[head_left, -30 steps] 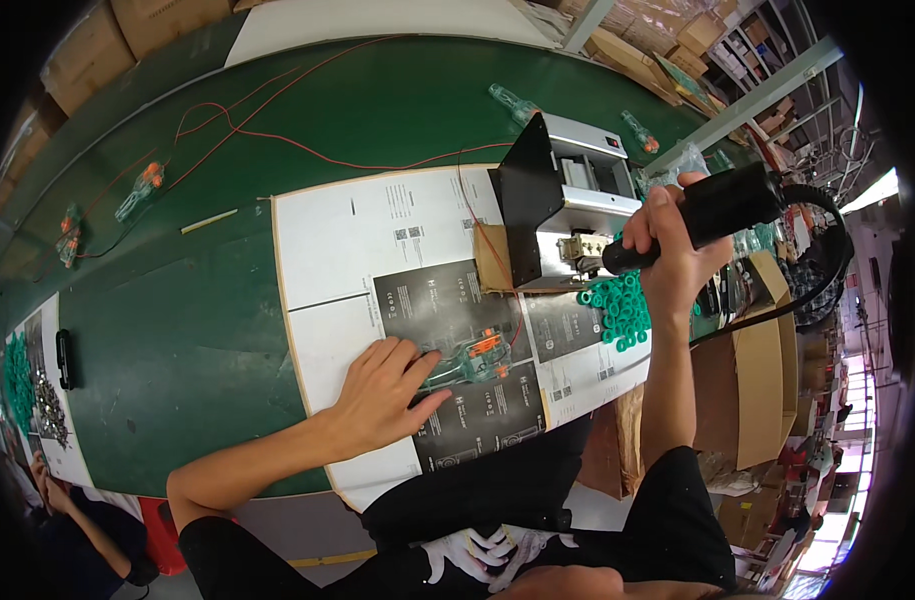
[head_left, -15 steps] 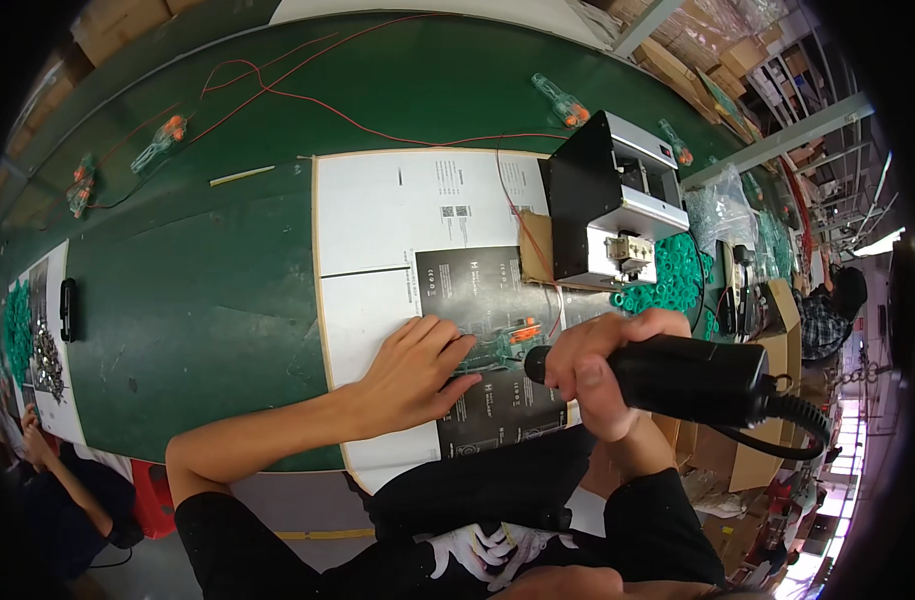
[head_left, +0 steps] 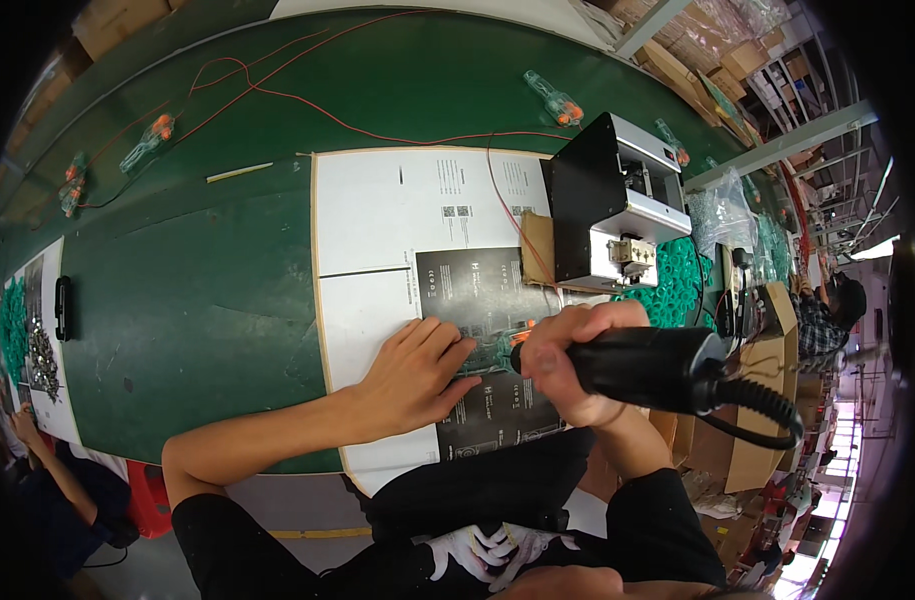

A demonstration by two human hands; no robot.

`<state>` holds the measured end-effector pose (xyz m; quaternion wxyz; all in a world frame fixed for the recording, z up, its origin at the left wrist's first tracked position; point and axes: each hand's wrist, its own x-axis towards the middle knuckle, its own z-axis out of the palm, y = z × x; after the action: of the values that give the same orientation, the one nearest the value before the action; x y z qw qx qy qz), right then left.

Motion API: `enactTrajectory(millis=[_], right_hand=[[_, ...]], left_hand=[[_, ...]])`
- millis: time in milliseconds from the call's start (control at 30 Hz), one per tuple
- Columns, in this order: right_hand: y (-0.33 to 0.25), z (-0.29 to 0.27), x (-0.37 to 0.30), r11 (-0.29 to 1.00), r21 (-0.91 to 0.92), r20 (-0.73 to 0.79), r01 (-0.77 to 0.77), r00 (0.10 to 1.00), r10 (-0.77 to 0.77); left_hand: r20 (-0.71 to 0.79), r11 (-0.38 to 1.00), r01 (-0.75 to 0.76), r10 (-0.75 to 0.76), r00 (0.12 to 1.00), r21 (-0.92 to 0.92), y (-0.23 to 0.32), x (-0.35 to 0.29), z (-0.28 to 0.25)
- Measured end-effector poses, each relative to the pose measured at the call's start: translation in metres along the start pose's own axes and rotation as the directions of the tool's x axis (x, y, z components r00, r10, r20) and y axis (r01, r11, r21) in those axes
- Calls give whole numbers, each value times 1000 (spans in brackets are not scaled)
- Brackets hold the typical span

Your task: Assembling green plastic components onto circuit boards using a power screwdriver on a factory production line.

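Observation:
My left hand (head_left: 417,362) rests palm down on the printed sheet, its thumb and fingers closed around a clear teal housing with orange parts (head_left: 487,354). In my right hand (head_left: 565,365) is a black electric screwdriver (head_left: 649,370), held level with its coiled cord trailing to the right. The screwdriver's tip end meets the orange end of the housing. My right fingers hide the exact contact.
A black and silver machine (head_left: 617,205) stands right of the sheet (head_left: 367,220), beside a pile of teal rings (head_left: 667,290). Similar housings (head_left: 553,98) and a red wire (head_left: 377,134) lie along the green table's (head_left: 197,330) far side. Another person's arm (head_left: 52,460) shows at left.
My right hand has brought the screwdriver leftward, up against the housing's orange end. My left hand has stayed in place. The far housings and red wire sit slightly further left.

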<state>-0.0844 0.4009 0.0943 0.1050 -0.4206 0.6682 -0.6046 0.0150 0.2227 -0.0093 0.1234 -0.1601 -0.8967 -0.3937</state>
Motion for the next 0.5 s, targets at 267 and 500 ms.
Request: enactTrajectory(millis=[267, 500], right_hand=[[-2, 0, 0, 994, -105, 72, 0, 997, 8], [-4, -45, 13, 968, 143, -448, 207, 885, -124]], left_hand=[[24, 1000, -10, 9, 1000, 4, -1, 2, -2], [-3, 999, -10, 10, 1000, 39, -2, 0, -5]])
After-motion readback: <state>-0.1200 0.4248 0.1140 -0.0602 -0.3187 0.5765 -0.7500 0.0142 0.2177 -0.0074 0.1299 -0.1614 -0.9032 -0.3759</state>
